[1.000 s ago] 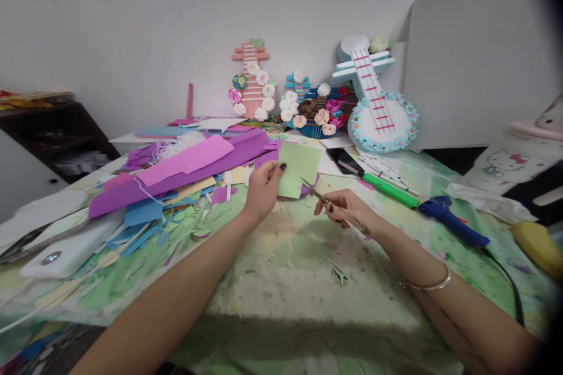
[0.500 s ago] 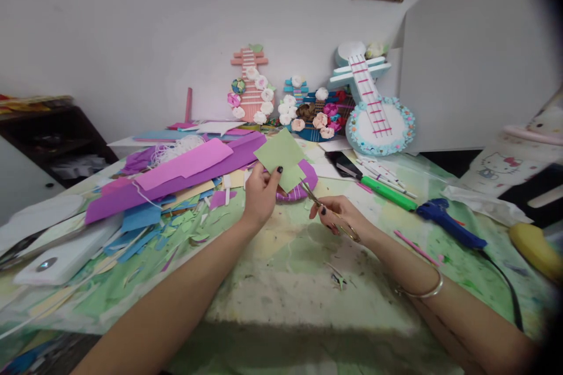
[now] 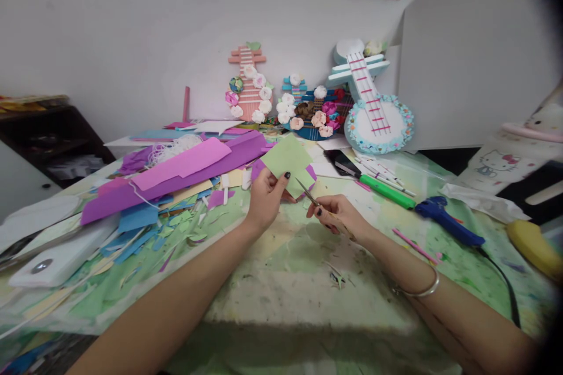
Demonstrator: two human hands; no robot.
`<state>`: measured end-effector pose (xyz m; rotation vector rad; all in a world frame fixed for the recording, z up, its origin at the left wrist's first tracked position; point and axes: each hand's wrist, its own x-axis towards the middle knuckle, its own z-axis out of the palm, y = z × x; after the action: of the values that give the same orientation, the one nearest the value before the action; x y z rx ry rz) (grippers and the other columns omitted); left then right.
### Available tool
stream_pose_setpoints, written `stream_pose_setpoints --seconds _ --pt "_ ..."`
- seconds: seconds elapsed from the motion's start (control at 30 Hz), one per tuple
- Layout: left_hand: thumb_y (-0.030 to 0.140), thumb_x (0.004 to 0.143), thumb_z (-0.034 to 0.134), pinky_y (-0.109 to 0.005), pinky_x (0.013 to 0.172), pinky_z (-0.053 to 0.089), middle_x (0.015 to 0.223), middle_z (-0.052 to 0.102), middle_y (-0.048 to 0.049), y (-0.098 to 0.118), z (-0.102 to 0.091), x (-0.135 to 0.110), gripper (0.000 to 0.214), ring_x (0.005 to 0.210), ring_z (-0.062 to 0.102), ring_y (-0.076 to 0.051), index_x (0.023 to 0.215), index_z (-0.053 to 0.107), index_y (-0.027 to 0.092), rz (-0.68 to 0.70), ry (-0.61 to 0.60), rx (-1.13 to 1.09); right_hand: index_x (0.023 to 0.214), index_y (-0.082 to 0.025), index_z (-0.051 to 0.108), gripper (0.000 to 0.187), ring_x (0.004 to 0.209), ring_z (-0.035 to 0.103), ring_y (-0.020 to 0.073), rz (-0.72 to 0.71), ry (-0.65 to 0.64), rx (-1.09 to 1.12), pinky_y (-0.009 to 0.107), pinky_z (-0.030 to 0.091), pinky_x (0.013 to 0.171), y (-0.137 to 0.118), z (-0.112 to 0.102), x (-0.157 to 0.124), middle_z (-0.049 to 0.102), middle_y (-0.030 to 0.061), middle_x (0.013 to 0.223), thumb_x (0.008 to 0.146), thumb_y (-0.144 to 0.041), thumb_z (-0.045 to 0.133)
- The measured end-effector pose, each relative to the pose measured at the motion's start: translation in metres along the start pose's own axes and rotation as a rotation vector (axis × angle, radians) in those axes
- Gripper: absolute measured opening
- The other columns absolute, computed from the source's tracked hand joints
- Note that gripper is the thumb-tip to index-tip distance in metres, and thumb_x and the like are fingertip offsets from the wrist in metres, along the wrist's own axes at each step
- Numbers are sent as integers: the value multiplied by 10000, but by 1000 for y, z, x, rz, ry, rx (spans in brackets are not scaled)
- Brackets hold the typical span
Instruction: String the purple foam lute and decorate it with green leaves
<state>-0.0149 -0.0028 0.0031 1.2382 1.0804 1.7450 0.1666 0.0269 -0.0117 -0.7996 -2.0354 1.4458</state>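
Between the thumb and fingers of my left hand (image 3: 265,199) is a square of light green paper (image 3: 288,158), tilted so one corner points up. My right hand (image 3: 336,215) grips a pair of scissors (image 3: 311,196), its fingers around the handles. The blades point up and left and reach the lower right edge of the green paper; whether they are cutting I cannot tell. Behind the paper, a purple piece (image 3: 311,174) shows at both sides, mostly hidden.
At left lie purple sheets (image 3: 176,179), a pink sheet (image 3: 185,163) and many paper scraps. On the right are a green marker-like tool (image 3: 387,191) and a blue glue gun (image 3: 448,222). Decorated instrument models (image 3: 378,123) lean against the wall. Small clippings (image 3: 338,278) lie near the front edge.
My left hand has moved slightly right with the green paper, closer to my right hand. The scissors' blades now look closer together and lie against the paper's lower right edge.
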Motion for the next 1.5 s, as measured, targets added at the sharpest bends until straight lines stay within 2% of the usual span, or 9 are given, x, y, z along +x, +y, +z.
stream_pose_setpoints --seconds 0.47,0.77,1.03,1.27,1.4,1.5 --pt "422 718 695 -254 434 542 599 557 36 -1 0 0 369 469 600 -130 877 501 151 -1 1 -41 769 -116 616 555 358 281 54 4 28 -5 204 168 371 2 -3 1 324 -86 405 710 -667 580" --pt "422 716 698 -254 457 545 647 626 6 0 0 1 385 486 622 -137 906 509 146 -31 -6 -59 716 -118 629 457 323 279 45 17 35 -7 189 182 351 5 -4 4 343 -87 363 703 -575 638" --pt "418 708 706 -245 430 513 653 658 -12 -1 0 1 397 479 627 -150 918 519 138 -58 -6 -94 710 -120 647 380 300 307 49 41 64 -55 178 219 335 3 -4 3 376 -79 348 697 -499 652" --pt "401 697 716 -227 414 468 641 655 -14 0 0 1 410 461 610 -140 936 524 130 -101 -42 -168 712 -115 645 386 311 309 54 40 73 -102 189 219 349 2 -4 3 370 -78 365 712 -501 641" --pt "397 689 721 -223 414 447 644 643 -7 -2 -4 7 410 458 593 -130 953 534 144 -86 -9 -180 720 -121 633 426 396 308 58 -27 63 -187 205 202 403 2 -9 2 373 -62 462 748 -544 598" --pt "368 690 711 -202 383 396 595 603 14 1 -13 14 342 407 534 -100 903 554 152 -56 62 -138 685 -139 621 443 452 338 81 -32 183 -386 226 215 449 2 -20 5 384 -45 488 770 -569 556"
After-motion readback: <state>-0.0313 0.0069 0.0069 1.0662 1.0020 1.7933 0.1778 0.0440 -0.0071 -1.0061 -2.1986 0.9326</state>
